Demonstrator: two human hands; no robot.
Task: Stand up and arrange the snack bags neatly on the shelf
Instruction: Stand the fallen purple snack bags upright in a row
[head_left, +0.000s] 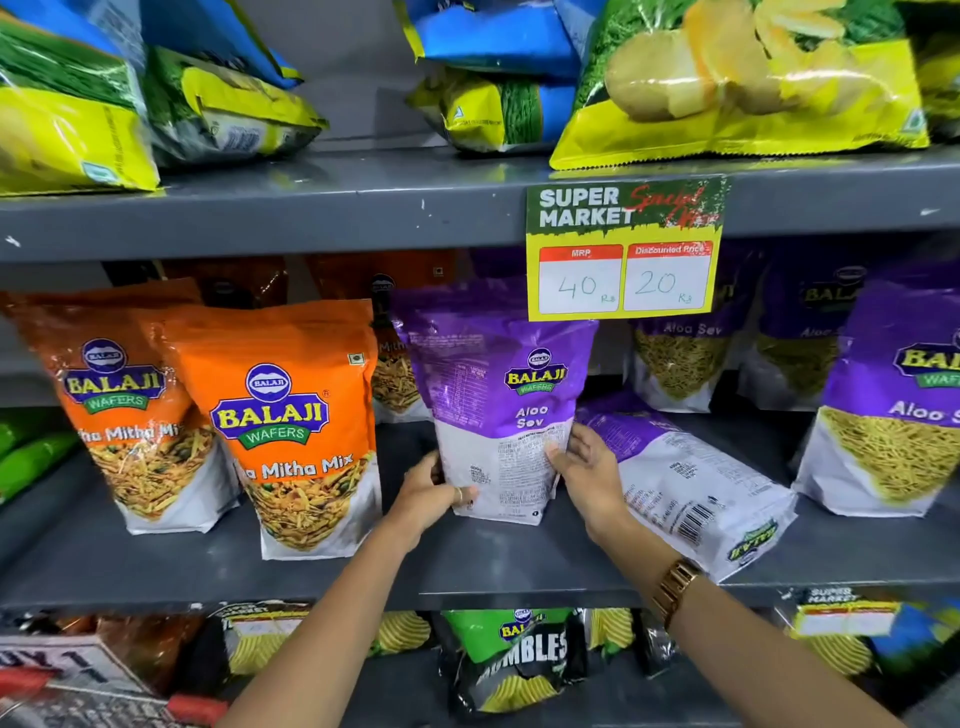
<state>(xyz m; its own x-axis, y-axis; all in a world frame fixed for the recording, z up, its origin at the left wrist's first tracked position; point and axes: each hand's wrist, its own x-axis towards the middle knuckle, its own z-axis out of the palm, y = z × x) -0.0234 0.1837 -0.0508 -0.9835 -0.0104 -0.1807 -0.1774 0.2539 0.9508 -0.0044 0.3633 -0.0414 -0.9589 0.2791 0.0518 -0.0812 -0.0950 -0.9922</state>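
Both hands, left hand (434, 491) and right hand (584, 467), clasping upright purple bag (498, 395), top perhaps behind price tag (623, 249).

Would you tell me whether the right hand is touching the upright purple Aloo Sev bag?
Touching: the head view shows the right hand's thumb pressed on the upright purple bag's lower edge.
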